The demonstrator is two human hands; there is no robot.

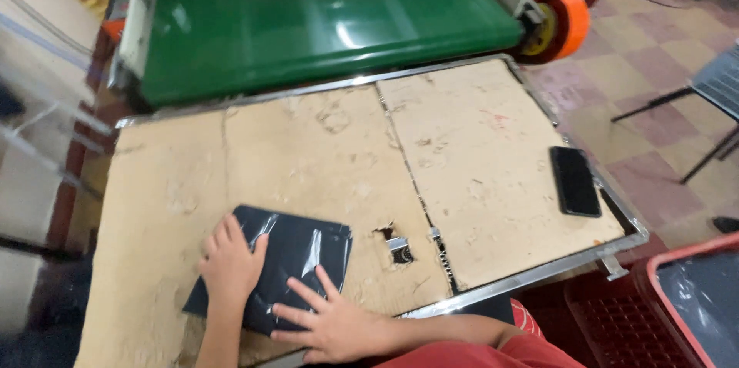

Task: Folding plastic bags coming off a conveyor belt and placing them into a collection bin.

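A flat black package in a clear shiny plastic sleeve [302, 245] lies near the front edge of a cardboard-covered table [308, 152]. My left hand [229, 262] rests flat on the package's left part, fingers spread. My right hand [327, 323] lies flat across its lower right corner, fingers apart and pointing left. Neither hand curls around the package; both press on its top. My right forearm and a red sleeve come in from the bottom right.
A green conveyor belt [323, 14] runs behind the table, with an orange roll of tape [571, 23] at its right end. A black phone [575, 181] lies near the table's right edge. The cardboard has a torn hole [398, 246]. A red crate [677, 299] stands at the lower right.
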